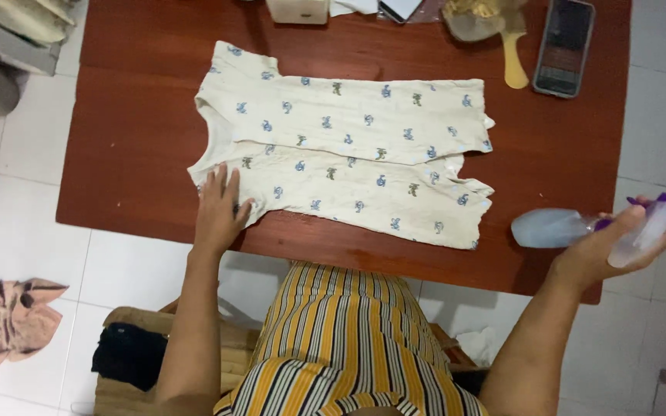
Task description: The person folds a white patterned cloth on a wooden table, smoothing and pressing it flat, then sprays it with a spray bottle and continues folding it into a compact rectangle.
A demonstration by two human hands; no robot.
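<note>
A cream baby garment [348,146] with small blue and green prints lies spread flat on the reddish-brown wooden table [132,131]. My left hand [219,206] rests flat, fingers apart, on the garment's near left corner. My right hand [607,246] is at the table's right near corner, closed around a clear spray bottle [580,227] with a purple top, held on its side above the table edge.
At the table's far edge lie a dark phone [564,46], a hairbrush [502,35], a small box [297,11] and another phone [399,8]. White tiled floor surrounds the table. A peach cloth [5,316] lies on the floor at left; a basket with dark clothing [129,354] stands by my legs.
</note>
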